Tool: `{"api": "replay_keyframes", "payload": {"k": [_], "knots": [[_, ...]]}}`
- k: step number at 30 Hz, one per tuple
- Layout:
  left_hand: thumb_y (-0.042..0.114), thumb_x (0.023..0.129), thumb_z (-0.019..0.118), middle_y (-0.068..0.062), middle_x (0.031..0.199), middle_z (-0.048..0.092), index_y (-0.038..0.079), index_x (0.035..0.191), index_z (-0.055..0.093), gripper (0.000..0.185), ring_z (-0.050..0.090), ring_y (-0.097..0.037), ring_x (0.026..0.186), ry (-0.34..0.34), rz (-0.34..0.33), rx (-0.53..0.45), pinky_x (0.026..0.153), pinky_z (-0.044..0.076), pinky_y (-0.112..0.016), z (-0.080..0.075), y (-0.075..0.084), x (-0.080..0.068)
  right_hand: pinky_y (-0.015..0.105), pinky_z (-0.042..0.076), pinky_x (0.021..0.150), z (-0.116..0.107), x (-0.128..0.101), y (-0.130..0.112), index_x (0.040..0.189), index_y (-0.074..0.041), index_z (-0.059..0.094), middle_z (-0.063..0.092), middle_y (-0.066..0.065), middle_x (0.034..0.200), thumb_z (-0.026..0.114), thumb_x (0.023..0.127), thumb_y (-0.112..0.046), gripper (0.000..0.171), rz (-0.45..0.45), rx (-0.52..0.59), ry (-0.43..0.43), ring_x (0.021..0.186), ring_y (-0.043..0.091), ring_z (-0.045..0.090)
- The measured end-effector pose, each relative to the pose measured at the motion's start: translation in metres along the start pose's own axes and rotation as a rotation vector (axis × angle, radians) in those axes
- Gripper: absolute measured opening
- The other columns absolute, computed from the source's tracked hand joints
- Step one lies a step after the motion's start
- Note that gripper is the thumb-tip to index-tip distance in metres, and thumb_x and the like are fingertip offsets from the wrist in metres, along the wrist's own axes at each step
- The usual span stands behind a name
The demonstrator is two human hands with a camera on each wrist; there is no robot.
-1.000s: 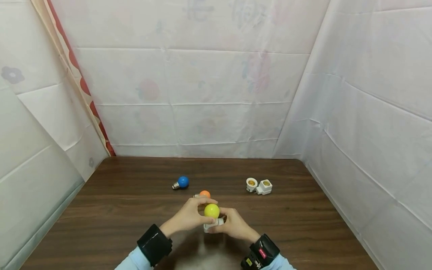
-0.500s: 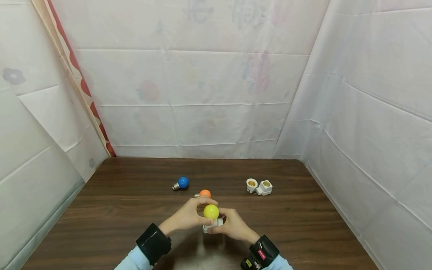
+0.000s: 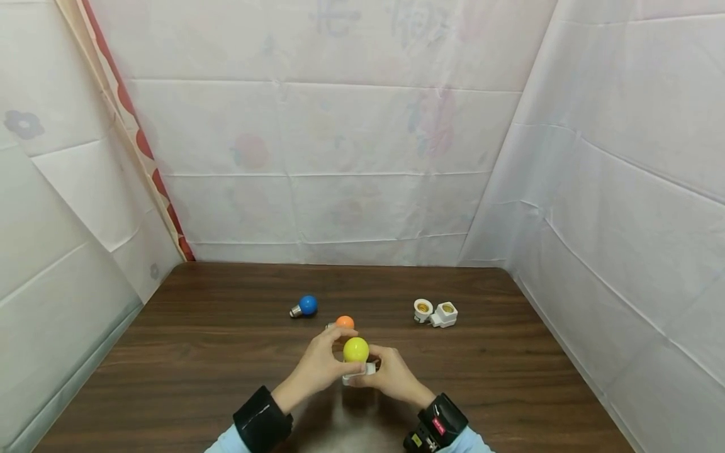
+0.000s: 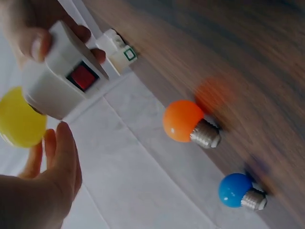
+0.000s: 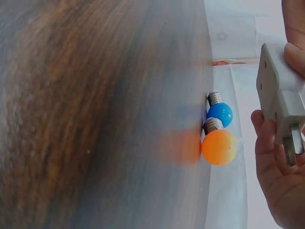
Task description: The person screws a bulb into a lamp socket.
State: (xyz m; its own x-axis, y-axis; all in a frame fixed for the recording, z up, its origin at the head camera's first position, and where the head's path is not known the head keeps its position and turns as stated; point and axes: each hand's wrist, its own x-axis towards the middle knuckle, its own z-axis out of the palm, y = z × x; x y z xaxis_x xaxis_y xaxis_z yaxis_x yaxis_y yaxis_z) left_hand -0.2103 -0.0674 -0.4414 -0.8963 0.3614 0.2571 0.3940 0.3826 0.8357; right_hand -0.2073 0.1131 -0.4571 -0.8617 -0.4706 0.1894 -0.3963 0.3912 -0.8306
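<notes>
A yellow light bulb (image 3: 356, 350) sits base down in a white plug-in lamp socket (image 3: 357, 375), held over the front middle of the table. My left hand (image 3: 318, 363) curves round the bulb, thumb on the near side and fingers on the far side. My right hand (image 3: 393, 379) grips the socket. In the left wrist view the socket's red switch (image 4: 83, 76) shows, and the bulb's metal base is hidden inside the socket. Metal plug prongs (image 5: 291, 145) stick out of it in the right wrist view.
An orange bulb (image 3: 345, 322) lies just beyond my left fingers, and a blue bulb (image 3: 308, 305) farther back left. At the back right stand a round white socket (image 3: 422, 309) and a square white one (image 3: 444, 315). White sheets (image 3: 351, 207) enclose the wooden table (image 3: 238, 327).
My left wrist has turned and its fingers have shifted slightly round the bulb. Bulb and socket have risen a little. The right hand keeps its grip.
</notes>
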Motion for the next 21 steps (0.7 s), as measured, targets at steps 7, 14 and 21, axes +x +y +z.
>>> {"api": "replay_keyframes", "payload": {"k": [7, 14, 21], "knots": [[0.029, 0.069, 0.08, -0.003, 0.11, 0.058, 0.009, 0.113, 0.058, 0.053, 0.06, -0.016, 0.09, 0.05, -0.044, 0.058, 0.073, 0.051, -0.025, 0.003, 0.009, -0.004, 0.019, 0.047, 0.06, -0.003, -0.003, -0.014, 0.1, -0.017, 0.066, 0.067, -0.004, 0.09, 0.077, 0.073, -0.022, 0.029, 0.015, 0.003, 0.013, 0.071, 0.004, 0.055], [0.028, 0.068, 0.08, -0.001, 0.104, 0.06, 0.011, 0.109, 0.061, 0.048, 0.063, -0.015, 0.087, 0.077, 0.016, 0.061, 0.073, 0.054, -0.029, 0.003, 0.008, -0.004, 0.02, 0.048, 0.063, -0.003, -0.004, -0.013, 0.103, -0.018, 0.065, 0.067, -0.005, 0.093, 0.076, 0.074, -0.022, 0.031, 0.023, 0.007, 0.015, 0.074, 0.006, 0.056], [0.03, 0.068, 0.08, -0.002, 0.104, 0.063, 0.01, 0.107, 0.063, 0.046, 0.064, -0.016, 0.087, 0.046, 0.045, 0.053, 0.071, 0.052, -0.018, 0.0, 0.006, -0.003, 0.02, 0.048, 0.063, -0.002, -0.003, -0.003, 0.102, -0.017, 0.066, 0.067, -0.005, 0.09, 0.076, 0.074, -0.023, 0.031, 0.027, -0.003, -0.004, 0.073, 0.005, 0.056]]}}
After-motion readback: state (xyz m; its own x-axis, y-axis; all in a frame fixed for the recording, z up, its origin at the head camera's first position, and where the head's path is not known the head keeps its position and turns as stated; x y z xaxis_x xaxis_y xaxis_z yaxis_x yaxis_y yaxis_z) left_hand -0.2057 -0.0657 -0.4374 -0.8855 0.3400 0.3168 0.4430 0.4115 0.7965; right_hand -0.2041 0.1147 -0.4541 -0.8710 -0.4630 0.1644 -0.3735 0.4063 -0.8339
